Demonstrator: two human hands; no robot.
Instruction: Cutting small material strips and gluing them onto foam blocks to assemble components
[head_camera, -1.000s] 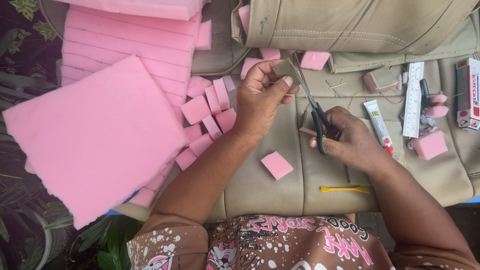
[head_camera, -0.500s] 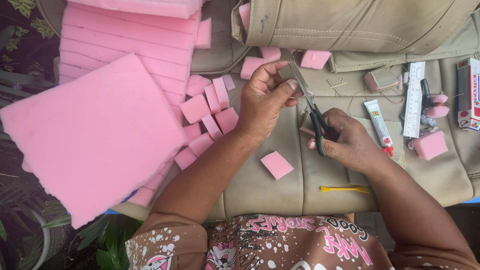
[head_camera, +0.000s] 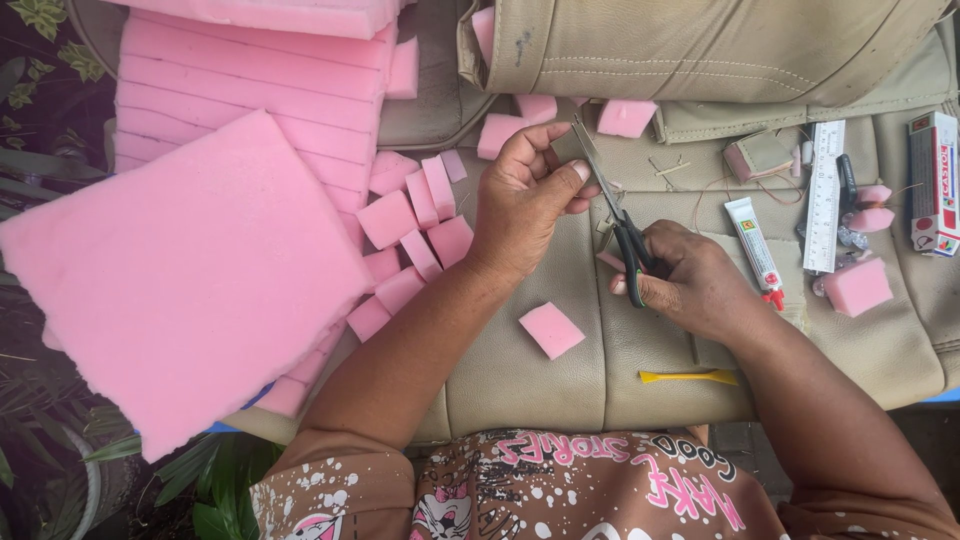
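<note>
While the left hand (head_camera: 525, 195) pinched a small tan leather scrap (head_camera: 568, 148), the right hand (head_camera: 690, 280), gripping black-handled scissors (head_camera: 612, 210), pointed their blades up-left into it.

Bright, even daylight, soft and diffuse; no hard-edged shadows. Faint shading lies under the left hand (head_camera: 525, 200) and right hand (head_camera: 690, 285) on the beige leather seat cover (head_camera: 560, 370). The large pink foam sheet (head_camera: 190, 280) at left is strongly lit, close to washed out, its texture barely readable. The plants (head_camera: 40, 120) at far left sit in deep shade. Focus is sharp across the middle; the scissors (head_camera: 610, 205) are crisp. Slight softness toward the corners, no motion blur.
</note>
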